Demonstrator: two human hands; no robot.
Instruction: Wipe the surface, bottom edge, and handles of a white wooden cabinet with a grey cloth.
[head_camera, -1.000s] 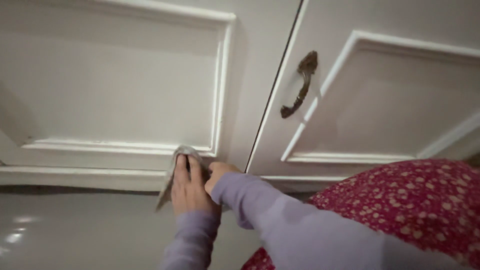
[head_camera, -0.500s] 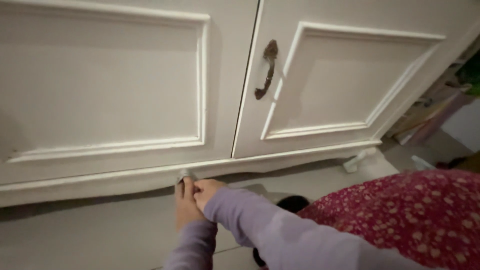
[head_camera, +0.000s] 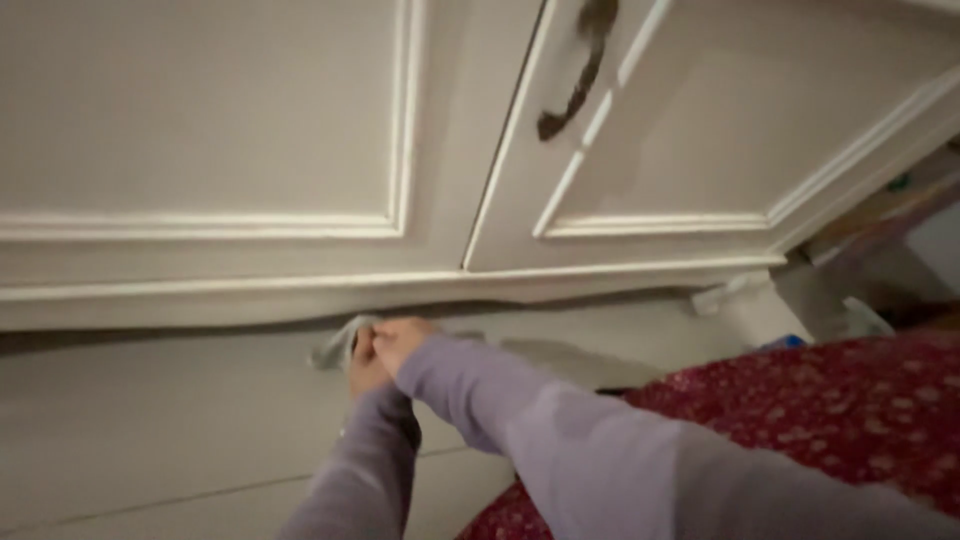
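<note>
Both hands meet low at the cabinet's base trim (head_camera: 200, 300): left hand (head_camera: 366, 366) and right hand (head_camera: 402, 338) have fingers curled shut on a small grey cloth (head_camera: 338, 344), pressed just under the white doors, above the pale floor (head_camera: 150, 430). Dark handle (head_camera: 578, 70) sits up top.

Both hands (head_camera: 385, 350) — grey cloth (head_camera: 338, 345)
</note>
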